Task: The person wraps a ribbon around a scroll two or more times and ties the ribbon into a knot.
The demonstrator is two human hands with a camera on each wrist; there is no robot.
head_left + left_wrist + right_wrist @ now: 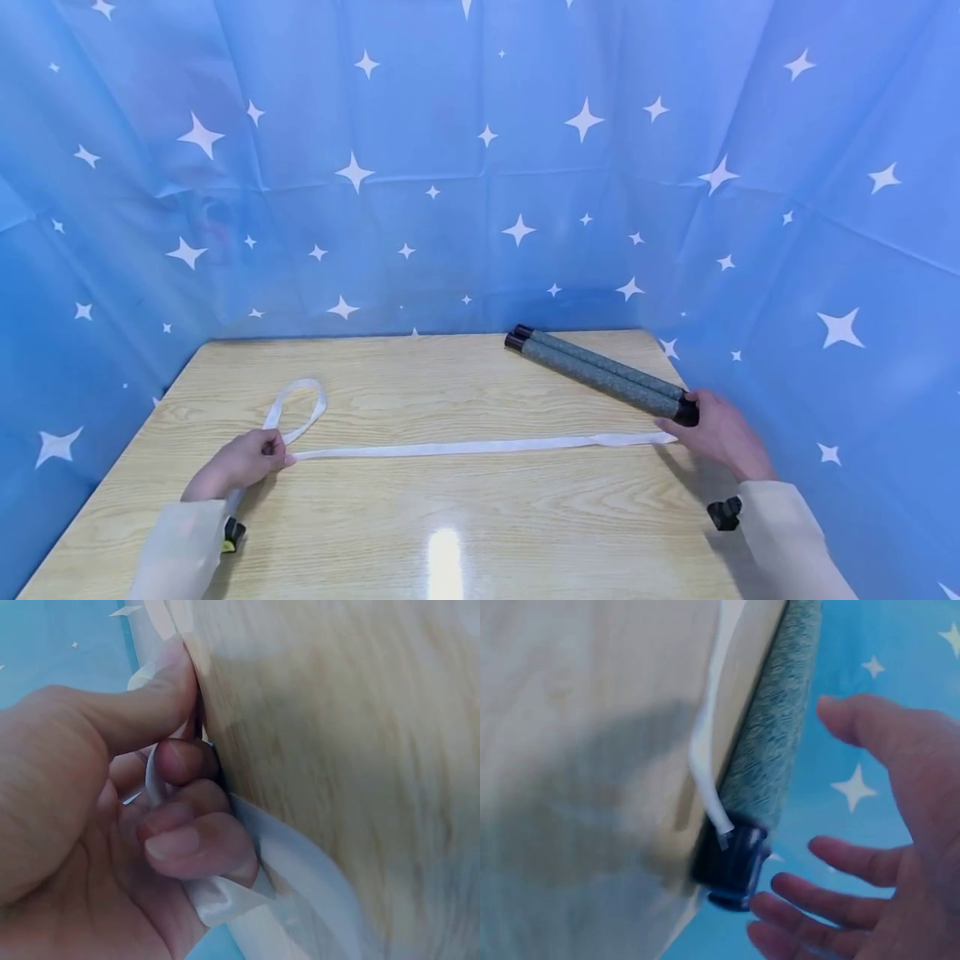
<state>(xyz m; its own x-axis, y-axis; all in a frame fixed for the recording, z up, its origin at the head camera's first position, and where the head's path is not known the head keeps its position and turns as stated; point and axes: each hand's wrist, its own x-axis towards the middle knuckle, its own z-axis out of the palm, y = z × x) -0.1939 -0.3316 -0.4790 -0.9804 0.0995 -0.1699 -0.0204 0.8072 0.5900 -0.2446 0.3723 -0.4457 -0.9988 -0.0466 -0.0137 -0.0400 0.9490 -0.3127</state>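
A long white ribbon (480, 447) stretches almost straight across the wooden table. My left hand (243, 462) pinches it near the left, and a loop of the ribbon lies just beyond the fingers. In the left wrist view the ribbon (300, 862) also winds among my curled fingers (199, 847). Two grey-green patterned rolls (600, 375) with black ends lie side by side, slanting at the back right. By their near ends is my right hand (723, 433). The right wrist view shows its fingers spread and apart from the black end cap (731, 859), over which the ribbon's tip lies.
The light wooden table (375, 375) is bordered at the back and sides by a blue curtain (420, 100) with white stars. A bright light reflection shows on the tabletop near its front.
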